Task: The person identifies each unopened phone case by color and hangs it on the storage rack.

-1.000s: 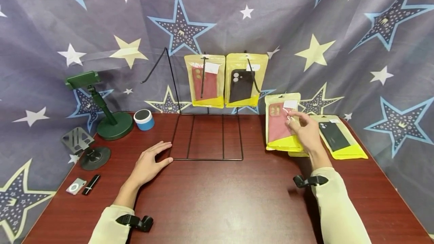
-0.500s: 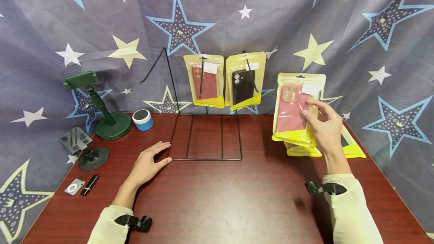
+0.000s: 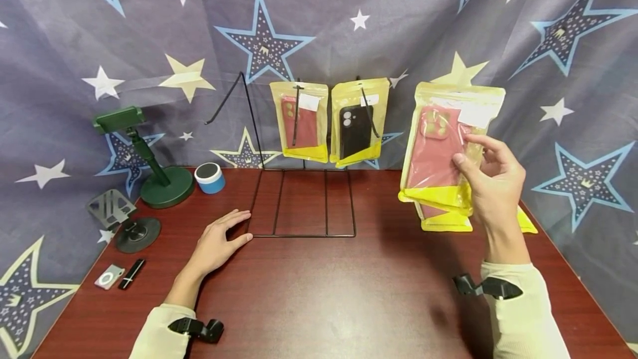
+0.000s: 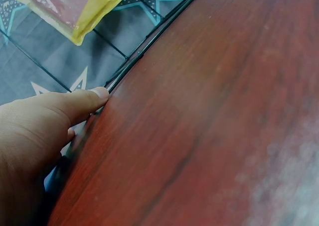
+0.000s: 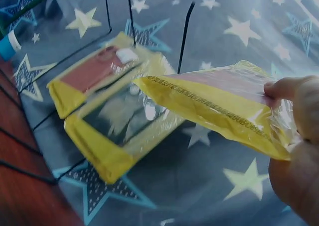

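Note:
My right hand (image 3: 498, 176) pinches the right edge of a yellow-edged pouch with a pink phone case (image 3: 432, 154) showing through its clear front. The packaged phone case is held up above the table; in the right wrist view the pouch (image 5: 219, 104) appears nearly edge-on. My left hand (image 3: 216, 242) rests at the front left corner of a black wire display rack (image 3: 301, 235), fingers fairly straight, thumb tip touching the front wire in the left wrist view. From the rack's hooks hang a packaged pink phone case (image 3: 304, 126) and a packaged black phone case (image 3: 355, 132).
Another pouch (image 3: 446, 221) lies under the raised one, and a further pouch (image 3: 526, 220) is mostly hidden behind my right hand. On the left stand a green phone stand (image 3: 166, 187), a blue-white round container (image 3: 210, 178), a grey stand (image 3: 138, 234) and two small items.
My right hand has lifted the packaged pink phone case off the table, up and to the right, closer to the camera. The hung black-case pouch has swung slightly. My left hand stays in place.

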`<state>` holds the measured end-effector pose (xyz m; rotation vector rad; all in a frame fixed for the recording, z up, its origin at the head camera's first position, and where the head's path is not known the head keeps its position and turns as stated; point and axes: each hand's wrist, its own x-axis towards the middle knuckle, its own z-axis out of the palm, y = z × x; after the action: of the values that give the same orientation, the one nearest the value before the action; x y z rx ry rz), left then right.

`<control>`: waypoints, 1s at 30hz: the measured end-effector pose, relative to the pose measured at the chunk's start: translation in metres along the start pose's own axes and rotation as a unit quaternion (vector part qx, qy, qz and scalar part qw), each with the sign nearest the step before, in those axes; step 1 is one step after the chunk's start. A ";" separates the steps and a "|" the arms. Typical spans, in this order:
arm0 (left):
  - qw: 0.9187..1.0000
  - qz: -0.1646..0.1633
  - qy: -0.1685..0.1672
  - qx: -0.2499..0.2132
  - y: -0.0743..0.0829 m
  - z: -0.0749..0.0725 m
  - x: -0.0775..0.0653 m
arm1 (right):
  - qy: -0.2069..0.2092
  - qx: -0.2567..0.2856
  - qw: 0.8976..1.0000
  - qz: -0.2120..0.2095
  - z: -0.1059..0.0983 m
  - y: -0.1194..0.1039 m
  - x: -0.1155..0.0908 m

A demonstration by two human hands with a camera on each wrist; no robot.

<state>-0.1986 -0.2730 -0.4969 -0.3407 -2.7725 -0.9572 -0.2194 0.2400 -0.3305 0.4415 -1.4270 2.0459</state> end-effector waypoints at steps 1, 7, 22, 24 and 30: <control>1.000 0.000 0.000 0.000 0.000 0.000 0.000 | -0.004 0.000 1.000 -0.010 0.002 -0.003 -0.001; 1.000 -0.001 0.001 0.000 0.000 -0.001 -0.001 | -0.021 0.023 0.998 -0.057 0.019 -0.021 -0.010; 1.000 0.000 0.004 -0.001 -0.002 -0.001 -0.001 | -0.129 -0.016 0.988 -0.078 0.067 -0.012 -0.048; 1.000 0.000 0.003 -0.001 -0.002 0.000 -0.001 | -0.143 -0.022 0.987 -0.077 0.074 -0.007 -0.052; 1.000 -0.004 -0.001 -0.003 -0.002 0.001 0.000 | -0.181 -0.034 0.981 -0.055 0.094 0.009 -0.070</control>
<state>-0.1993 -0.2742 -0.4988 -0.3330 -2.7747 -0.9686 -0.1773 0.1308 -0.3429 0.8794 -1.6355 1.8875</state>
